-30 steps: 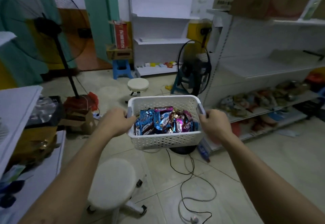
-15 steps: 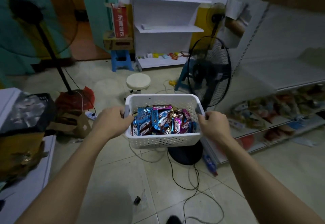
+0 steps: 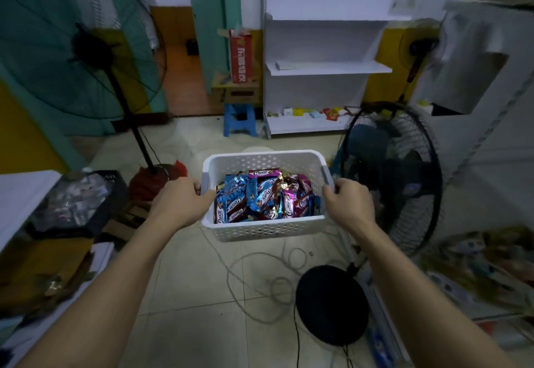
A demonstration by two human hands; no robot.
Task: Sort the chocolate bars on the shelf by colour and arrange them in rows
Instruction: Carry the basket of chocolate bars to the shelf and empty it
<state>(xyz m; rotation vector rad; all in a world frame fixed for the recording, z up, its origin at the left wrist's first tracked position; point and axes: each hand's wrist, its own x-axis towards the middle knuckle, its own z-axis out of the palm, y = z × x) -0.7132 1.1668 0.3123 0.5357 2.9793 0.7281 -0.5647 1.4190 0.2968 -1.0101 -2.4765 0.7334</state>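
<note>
At the far left a tall pedestal fan [image 3: 78,50] with a green-tinted guard is seen standing on the tiled floor [image 3: 185,286], and below it a black crate [image 3: 78,203] of shiny packets is set on the edge of a white shelf. The left hand [image 3: 179,203] is curled round the left rim of a white perforated basket [image 3: 265,230], with the thumb laid over the top edge. Behind it, a blue plastic stool [image 3: 239,120] is topped by a cardboard box and an upright red carton [image 3: 239,58]. The basket is held in the air between both hands, above the floor. The chocolate bars [image 3: 261,200] are heaped inside it, unsorted: blue wrappers mostly to the left and centre, pink ones to the right and at the back. A white shelf unit [image 3: 326,68] is seen against the rear wall, with a few small packets on its lowest board. The right hand [image 3: 349,206] is closed on the basket's grey right handle. Just beside it a dark floor fan [image 3: 393,177] is tilted on its round black base [image 3: 332,304], and loose cables [image 3: 260,278] are coiled on the tiles. At the far right, blurred packets are laid on a low shelf [image 3: 491,266].
</note>
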